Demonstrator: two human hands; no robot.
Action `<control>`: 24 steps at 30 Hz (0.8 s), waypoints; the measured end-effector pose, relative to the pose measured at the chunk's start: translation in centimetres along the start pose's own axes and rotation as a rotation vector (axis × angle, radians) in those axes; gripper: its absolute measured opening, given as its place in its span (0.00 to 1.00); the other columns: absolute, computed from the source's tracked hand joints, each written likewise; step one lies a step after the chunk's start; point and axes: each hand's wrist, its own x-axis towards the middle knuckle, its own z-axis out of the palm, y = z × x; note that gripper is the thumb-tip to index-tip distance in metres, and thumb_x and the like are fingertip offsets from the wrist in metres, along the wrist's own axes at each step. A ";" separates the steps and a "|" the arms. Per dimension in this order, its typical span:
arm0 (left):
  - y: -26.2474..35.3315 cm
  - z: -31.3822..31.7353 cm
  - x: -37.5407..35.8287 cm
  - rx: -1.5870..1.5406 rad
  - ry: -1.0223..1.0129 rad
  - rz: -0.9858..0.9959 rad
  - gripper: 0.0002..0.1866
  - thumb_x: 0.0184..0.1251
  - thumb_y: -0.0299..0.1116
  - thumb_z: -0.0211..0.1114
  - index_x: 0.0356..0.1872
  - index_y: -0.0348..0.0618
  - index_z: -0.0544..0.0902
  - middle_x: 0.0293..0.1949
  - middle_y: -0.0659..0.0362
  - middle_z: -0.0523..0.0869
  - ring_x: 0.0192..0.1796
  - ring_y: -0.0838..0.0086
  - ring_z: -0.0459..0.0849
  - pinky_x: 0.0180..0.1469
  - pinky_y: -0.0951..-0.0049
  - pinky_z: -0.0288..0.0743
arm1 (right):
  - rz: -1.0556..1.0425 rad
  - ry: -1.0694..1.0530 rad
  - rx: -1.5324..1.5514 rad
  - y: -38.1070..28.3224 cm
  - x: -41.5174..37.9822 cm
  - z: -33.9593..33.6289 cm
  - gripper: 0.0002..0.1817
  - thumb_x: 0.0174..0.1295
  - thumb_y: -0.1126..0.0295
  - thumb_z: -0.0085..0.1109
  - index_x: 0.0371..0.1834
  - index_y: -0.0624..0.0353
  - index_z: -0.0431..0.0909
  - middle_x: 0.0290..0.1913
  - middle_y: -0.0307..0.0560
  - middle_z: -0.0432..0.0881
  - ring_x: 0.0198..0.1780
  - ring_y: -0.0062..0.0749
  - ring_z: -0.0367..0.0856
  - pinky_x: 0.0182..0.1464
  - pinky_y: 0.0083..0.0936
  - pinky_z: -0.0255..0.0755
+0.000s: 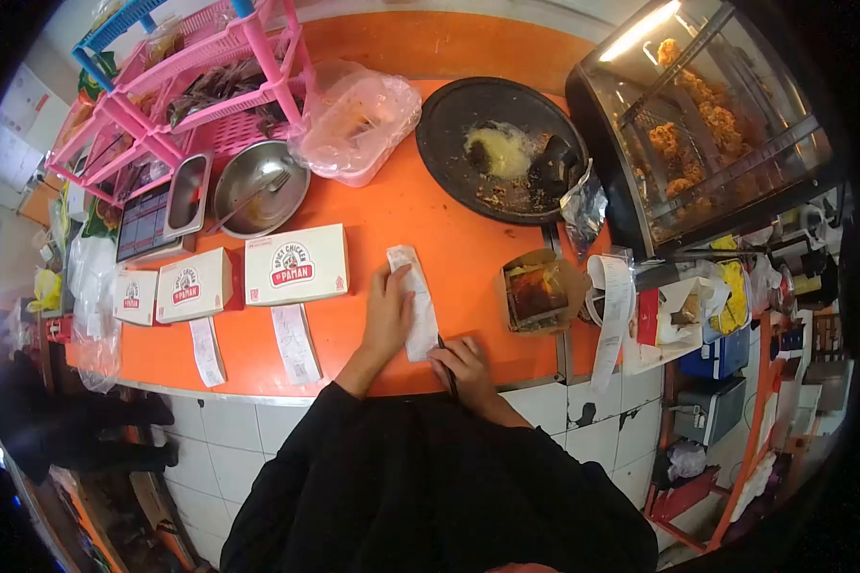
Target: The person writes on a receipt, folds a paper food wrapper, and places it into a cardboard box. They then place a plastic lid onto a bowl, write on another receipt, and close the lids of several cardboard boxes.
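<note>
Writing on a receipt at the orange tabletop (420,205)

Head view: left hand (388,315) lies flat, fingers spread, pinning the long white paper receipt (417,301); right hand (461,368) pinches a thin dark pen (446,368) at the slip's near end. I'd keep that palm down so it doesn't slide. Open brown cardboard food box (537,291) sits right of the grip, white printed boxes (296,265) left, nothing blocking.

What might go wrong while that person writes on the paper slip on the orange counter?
The left hand only presses the receipt flat near its edge, so the thin slip may slide or crumple under the pen in the right hand. The open food box sits close beside the writing, and grease could probably smudge the paper. The two other receipts lie loose near the counter's front edge and might slip off.
</note>
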 end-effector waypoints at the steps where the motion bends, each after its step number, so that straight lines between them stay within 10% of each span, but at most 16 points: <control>1: 0.0 0.3 -0.3 0.127 0.064 0.044 0.28 0.60 0.23 0.64 0.63 0.39 0.68 0.64 0.45 0.68 0.63 0.52 0.70 0.61 0.56 0.67 | 0.000 0.000 0.007 -0.1 -0.1 -0.1 0.11 0.49 0.78 0.68 0.36 0.58 0.80 0.35 0.46 0.78 0.39 0.44 0.75 0.41 0.34 0.71; 11: 1.1 -5.0 -2.4 0.312 -0.433 -0.014 0.55 0.43 0.57 0.74 0.73 0.46 0.60 0.75 0.61 0.57 0.78 0.62 0.50 0.76 0.48 0.42 | 0.101 0.026 0.232 0.8 1.9 -0.9 0.02 0.63 0.74 0.58 0.36 0.61 0.78 0.33 0.48 0.76 0.37 0.36 0.74 0.37 0.30 0.68; 15: 1.8 -4.9 -2.5 0.284 -0.431 -0.057 0.61 0.37 0.61 0.76 0.73 0.43 0.57 0.76 0.56 0.56 0.79 0.60 0.48 0.76 0.48 0.39 | 0.495 -0.003 0.722 1.7 5.6 0.8 0.08 0.68 0.70 0.56 0.32 0.60 0.73 0.25 0.41 0.74 0.28 0.22 0.71 0.30 0.23 0.65; 24: 1.8 -3.9 -2.9 0.276 -0.379 -0.114 0.65 0.32 0.61 0.77 0.74 0.41 0.54 0.76 0.57 0.55 0.79 0.62 0.46 0.77 0.48 0.35 | 0.240 -0.012 0.517 5.4 9.0 5.9 0.16 0.65 0.73 0.62 0.22 0.57 0.65 0.17 0.32 0.67 0.20 0.11 0.61 0.21 0.16 0.56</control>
